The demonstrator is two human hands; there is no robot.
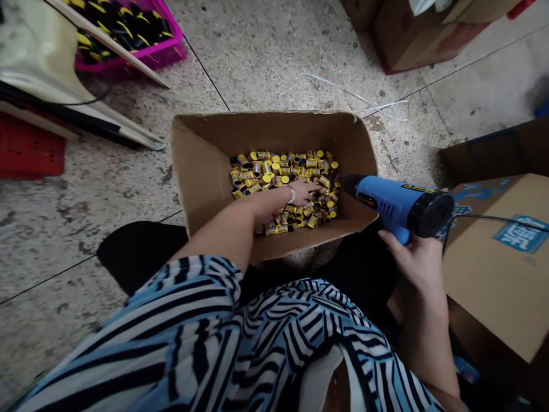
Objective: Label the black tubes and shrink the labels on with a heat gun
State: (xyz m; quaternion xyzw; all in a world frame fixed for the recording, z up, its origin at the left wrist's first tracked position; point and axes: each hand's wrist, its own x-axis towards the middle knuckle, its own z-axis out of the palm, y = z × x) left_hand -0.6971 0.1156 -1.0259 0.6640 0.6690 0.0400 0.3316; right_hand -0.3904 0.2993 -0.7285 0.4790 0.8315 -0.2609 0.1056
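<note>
Roughly in the middle of the view, an open cardboard box (266, 134) sits on the speckled terrazzo floor (86, 229), holding a loose heap of small yellow-and-black cylinders (283, 169) that lie at all angles. The left hand (283, 197) reaches into the box, fingers extended and fairly flat, resting on the heap; whether it has hold of a cylinder is hard to tell from this angle. A ring (292, 195) shows on one finger. The right hand (409, 266) is closed around the handle of a blue corded tool, probably a heat gun (397, 203), just beyond the box's near right corner, its black nozzle towards the heap. To the upper left, a magenta basket (169, 54) holds similar black-and-yellow pieces (115, 28). A printed carton (493, 269) stands at the right.
</note>
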